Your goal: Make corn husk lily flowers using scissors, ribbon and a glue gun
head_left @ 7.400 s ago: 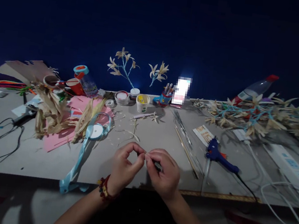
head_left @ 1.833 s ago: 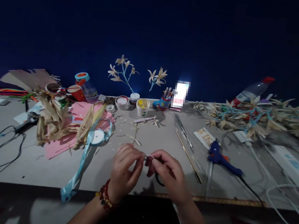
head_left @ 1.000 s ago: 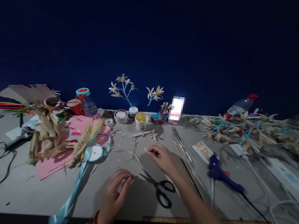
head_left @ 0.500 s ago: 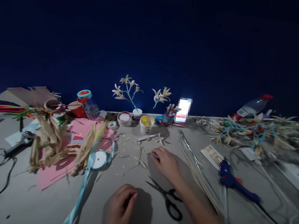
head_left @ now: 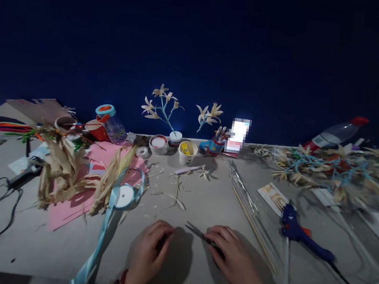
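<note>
My right hand [head_left: 226, 253] is closed over the handles of the black scissors [head_left: 194, 229], whose blades point up and left on the grey table [head_left: 53, 254]. Left of it, my left hand [head_left: 153, 249] rests with curled fingers near the table's front edge; what it holds, if anything, is hidden. A spool of light blue ribbon [head_left: 124, 196] lies up and left of my left hand, its ribbon trailing to the front edge. Thin husk strips [head_left: 177, 201] are scattered beyond both hands.
Dried husks [head_left: 61, 175] lie on pink paper [head_left: 70, 210] at the left. Metal wires [head_left: 246, 192], a blue glue gun [head_left: 303, 235] and a pile of husk flowers [head_left: 341, 168] are at the right. A white cup [head_left: 186, 156] and a lit phone [head_left: 238, 134] stand at the back.
My right hand has drawn back toward me from the husk strips and closed on the scissors' handles. My left hand has stayed nearly in place.
</note>
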`<state>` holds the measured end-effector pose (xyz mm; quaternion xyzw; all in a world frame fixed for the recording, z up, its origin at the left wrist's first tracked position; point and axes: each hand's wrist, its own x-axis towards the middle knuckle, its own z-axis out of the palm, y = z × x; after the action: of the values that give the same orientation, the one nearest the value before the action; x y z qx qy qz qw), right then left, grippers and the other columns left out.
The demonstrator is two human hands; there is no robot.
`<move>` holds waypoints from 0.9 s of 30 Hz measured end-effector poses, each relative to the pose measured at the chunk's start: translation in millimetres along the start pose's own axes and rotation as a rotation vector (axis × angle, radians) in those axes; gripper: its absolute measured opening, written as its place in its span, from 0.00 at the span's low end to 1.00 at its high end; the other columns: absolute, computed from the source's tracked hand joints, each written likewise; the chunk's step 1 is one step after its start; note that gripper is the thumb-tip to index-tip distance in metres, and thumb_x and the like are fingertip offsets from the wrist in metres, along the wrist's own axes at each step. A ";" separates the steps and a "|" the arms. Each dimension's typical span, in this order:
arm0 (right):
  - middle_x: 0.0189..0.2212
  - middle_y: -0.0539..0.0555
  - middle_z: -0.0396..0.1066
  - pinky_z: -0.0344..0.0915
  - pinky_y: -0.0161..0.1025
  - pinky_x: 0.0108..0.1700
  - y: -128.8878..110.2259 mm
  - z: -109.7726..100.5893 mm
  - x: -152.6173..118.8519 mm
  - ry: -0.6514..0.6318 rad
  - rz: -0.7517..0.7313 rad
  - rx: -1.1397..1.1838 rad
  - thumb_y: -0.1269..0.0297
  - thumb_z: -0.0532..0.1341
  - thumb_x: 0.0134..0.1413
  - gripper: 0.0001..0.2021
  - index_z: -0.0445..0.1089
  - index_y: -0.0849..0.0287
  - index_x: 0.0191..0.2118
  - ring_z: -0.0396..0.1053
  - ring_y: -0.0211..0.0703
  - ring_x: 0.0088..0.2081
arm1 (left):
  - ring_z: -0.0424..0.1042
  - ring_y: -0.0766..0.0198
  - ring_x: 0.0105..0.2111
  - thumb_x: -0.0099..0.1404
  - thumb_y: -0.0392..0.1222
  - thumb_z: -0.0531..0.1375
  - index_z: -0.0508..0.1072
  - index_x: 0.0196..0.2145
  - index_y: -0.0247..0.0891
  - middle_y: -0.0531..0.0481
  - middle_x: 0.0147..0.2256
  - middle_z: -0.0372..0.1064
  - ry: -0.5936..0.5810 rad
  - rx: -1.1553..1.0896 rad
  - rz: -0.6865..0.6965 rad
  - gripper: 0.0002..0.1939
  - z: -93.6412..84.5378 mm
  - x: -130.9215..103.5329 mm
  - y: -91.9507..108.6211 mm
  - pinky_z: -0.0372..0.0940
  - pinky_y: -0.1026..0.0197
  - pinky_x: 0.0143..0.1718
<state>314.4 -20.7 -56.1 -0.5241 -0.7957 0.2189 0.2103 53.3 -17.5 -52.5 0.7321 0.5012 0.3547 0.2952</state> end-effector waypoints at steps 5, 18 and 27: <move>0.41 0.57 0.74 0.70 0.50 0.47 8.2 0.6 1.3 0.094 0.016 -0.016 0.74 0.55 0.57 0.14 0.74 0.56 0.44 0.72 0.50 0.44 | 0.71 0.54 0.43 0.68 0.32 0.55 0.72 0.49 0.40 0.43 0.42 0.72 -0.075 0.400 0.152 0.14 -6.1 49.1 -5.3 0.67 0.52 0.45; 0.41 0.57 0.75 0.70 0.48 0.47 18.2 -4.0 -4.3 0.162 0.009 0.045 0.72 0.54 0.59 0.13 0.75 0.55 0.43 0.72 0.50 0.44 | 0.71 0.56 0.41 0.70 0.35 0.53 0.75 0.41 0.39 0.45 0.37 0.73 -0.190 0.678 0.297 0.10 -24.4 74.4 -28.0 0.63 0.53 0.44; 0.41 0.57 0.74 0.69 0.47 0.48 22.1 0.2 -7.1 0.178 0.003 0.033 0.72 0.55 0.60 0.12 0.74 0.56 0.43 0.72 0.49 0.45 | 0.69 0.54 0.41 0.70 0.37 0.53 0.73 0.39 0.37 0.44 0.38 0.71 -0.298 0.844 0.266 0.08 -27.2 88.1 -41.1 0.63 0.53 0.44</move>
<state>333.3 -19.4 -69.6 -0.5390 -0.7695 0.1848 0.2884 31.2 80.9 -49.6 0.8889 0.4557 0.0457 -0.0076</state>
